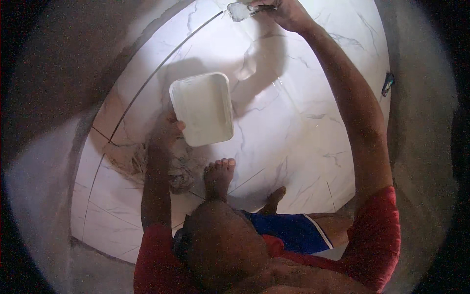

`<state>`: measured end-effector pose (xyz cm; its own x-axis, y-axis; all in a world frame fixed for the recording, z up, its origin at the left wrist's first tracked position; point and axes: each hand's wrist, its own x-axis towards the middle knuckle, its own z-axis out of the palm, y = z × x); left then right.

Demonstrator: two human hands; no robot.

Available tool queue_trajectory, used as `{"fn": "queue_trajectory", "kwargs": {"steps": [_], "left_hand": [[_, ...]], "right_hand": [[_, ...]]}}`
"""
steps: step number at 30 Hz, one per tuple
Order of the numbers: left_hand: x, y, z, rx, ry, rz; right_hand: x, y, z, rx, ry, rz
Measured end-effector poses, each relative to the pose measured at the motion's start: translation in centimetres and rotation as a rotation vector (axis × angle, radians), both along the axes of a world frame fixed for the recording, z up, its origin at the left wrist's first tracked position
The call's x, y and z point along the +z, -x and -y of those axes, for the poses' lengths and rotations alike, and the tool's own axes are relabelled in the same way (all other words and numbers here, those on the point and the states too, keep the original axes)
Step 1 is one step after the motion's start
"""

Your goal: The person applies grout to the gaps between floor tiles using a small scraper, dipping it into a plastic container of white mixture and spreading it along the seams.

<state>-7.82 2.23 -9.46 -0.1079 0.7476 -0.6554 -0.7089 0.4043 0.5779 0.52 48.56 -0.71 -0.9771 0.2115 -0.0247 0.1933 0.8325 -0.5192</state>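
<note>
In the head view, my left hand (175,122) grips the left side of a white rectangular plastic container (200,108) coated inside with a pale material. My right hand (289,15) is stretched to the top of the view, closed on a small flat tool (241,12) with white paste on its blade, at a dark joint line in the marble-patterned white tiles (323,137). The tool's handle is mostly hidden by my fingers. A crumpled, dirty cloth (181,174) lies on the tiles below the container, beside my bare foot (219,177).
Grey rough cement (58,73) borders the tiled surface at left and right. A small dark object (388,84) sits at the tiles' right edge. My other foot (274,198) is low in the middle, with my legs and blue shorts below.
</note>
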Motion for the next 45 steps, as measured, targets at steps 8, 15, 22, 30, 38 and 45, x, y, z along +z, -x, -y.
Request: {"fn": "queue_trajectory", "kwargs": {"steps": [8, 15, 22, 30, 38, 45], "left_hand": [[2.9, -2.3, -2.4, 0.101, 0.033, -0.096], [5.4, -5.9, -6.0, 0.316, -0.008, -0.183], [10.1, -6.8, -10.0, 0.328, 0.052, -0.374], [9.8, -6.1, -10.5, 0.404, -0.046, -0.472], [5.3, -4.1, -7.6, 0.467, 0.048, -0.415], [1.7, -4.0, -5.1, 0.482, -0.114, -0.441]], "right_hand": [[5.1, -6.8, 2.4, -0.160, -0.033, 0.004], [10.8, -9.8, 16.3, -0.245, 0.416, 0.198], [6.4, -8.8, 19.4, -0.352, 0.028, 0.208], [4.6, -8.5, 15.1, -0.650, 0.838, 0.322], [3.6, -6.4, 9.3, -0.655, 0.886, 0.079], [0.7, -2.1, 7.4, -0.501, 0.265, -0.095]]}}
